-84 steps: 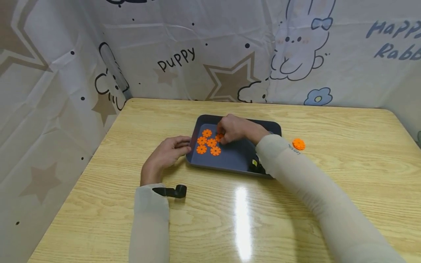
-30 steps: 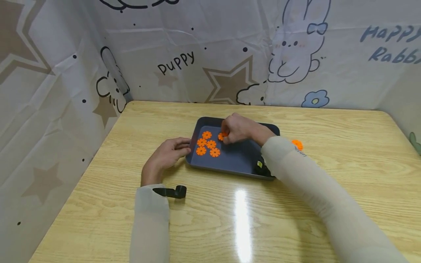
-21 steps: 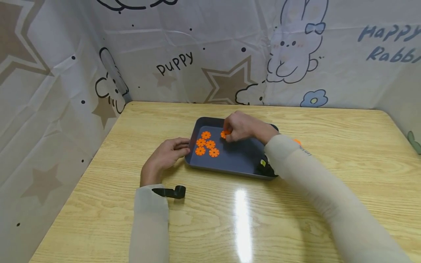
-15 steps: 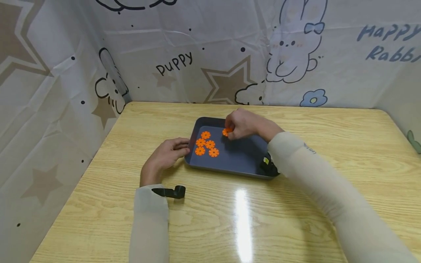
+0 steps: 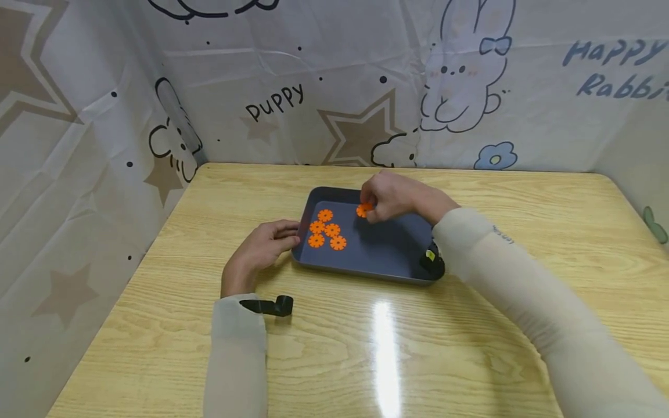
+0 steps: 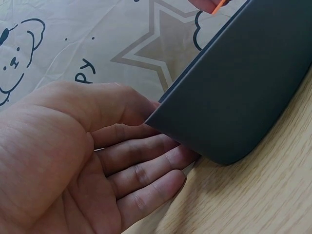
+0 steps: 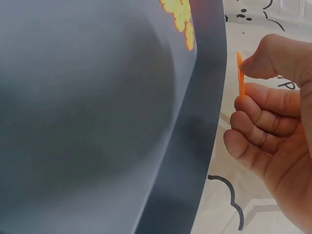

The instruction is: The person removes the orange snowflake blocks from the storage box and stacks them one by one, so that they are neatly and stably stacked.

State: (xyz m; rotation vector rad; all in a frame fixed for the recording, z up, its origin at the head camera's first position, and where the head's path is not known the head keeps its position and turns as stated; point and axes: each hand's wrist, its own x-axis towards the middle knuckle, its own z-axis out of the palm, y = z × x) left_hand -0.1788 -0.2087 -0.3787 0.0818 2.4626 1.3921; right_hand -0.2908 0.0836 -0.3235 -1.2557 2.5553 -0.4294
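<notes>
While the left hand (image 5: 263, 245), fingers relaxed, is touching the tray (image 5: 366, 258), above it the right hand (image 5: 394, 196) is pinching an orange disc (image 5: 363, 210), likely light, stiff and best gripped by its rim.

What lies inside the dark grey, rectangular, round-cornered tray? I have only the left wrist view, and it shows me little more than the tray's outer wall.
Observer: Five flat, round, notched orange discs lie together toward the left end of the tray.
Operator: I see a thin orange edge at the top of my picture. What is it?
Observer: Another such disc, pinched between the thumb and fingers of the right hand.
Operator: Is it touching the tray?
Observer: No, the right wrist view shows a gap between them.
</notes>
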